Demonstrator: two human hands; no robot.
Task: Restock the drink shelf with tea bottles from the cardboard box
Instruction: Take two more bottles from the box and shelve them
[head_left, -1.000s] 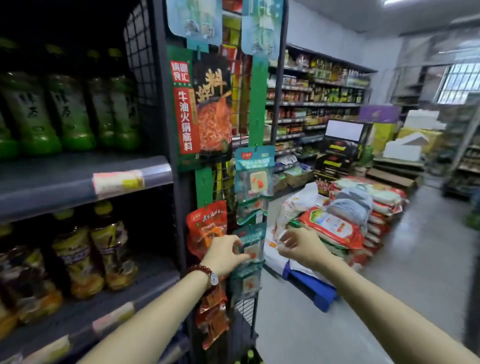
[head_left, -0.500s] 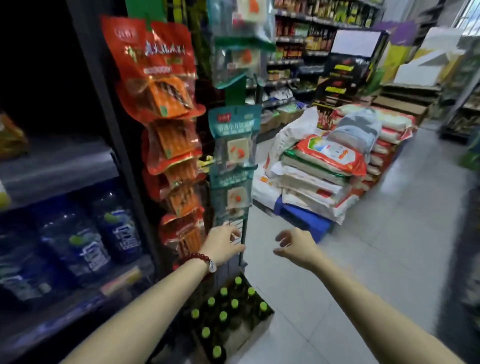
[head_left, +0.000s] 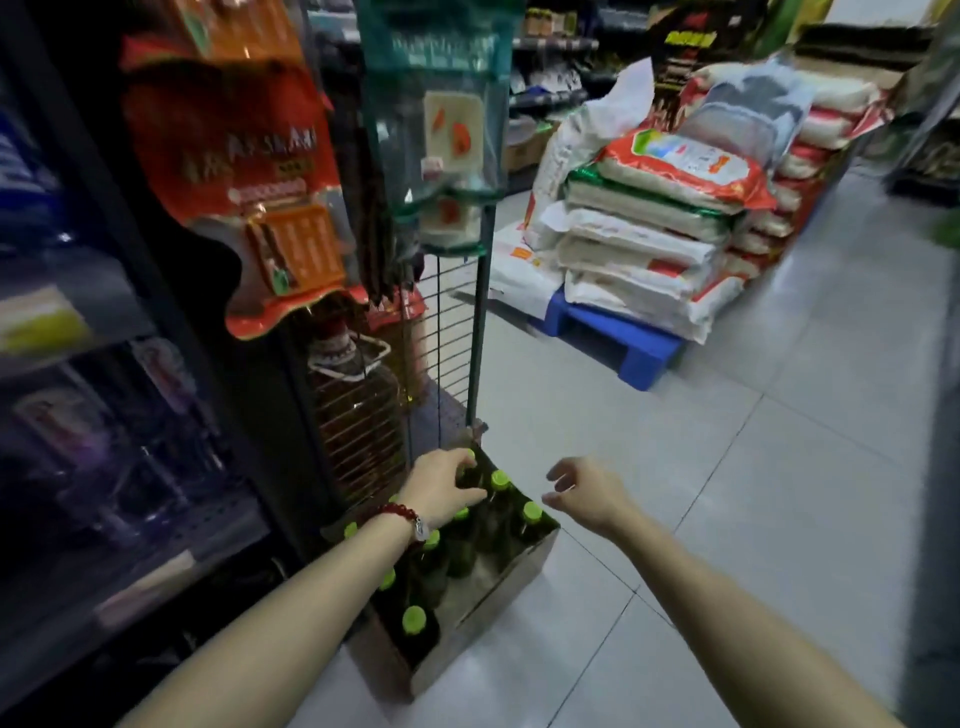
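At the far corner of the cardboard box (head_left: 483, 597) on the floor, upright tea bottles (head_left: 500, 499) stand directly under the left hand (head_left: 441, 488), fingers curling onto one, while the right hand (head_left: 587, 496) hovers loosely open beside.

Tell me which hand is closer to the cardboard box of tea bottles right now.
Left. The left hand is over the cardboard box, at the bottle caps; the right hand hovers beside it, above the floor.

Rice sacks (head_left: 654, 218) on a blue pallet (head_left: 618, 340) lie well beyond the grip, snack packets (head_left: 244, 171) hang above it, over tiled floor (head_left: 779, 493).
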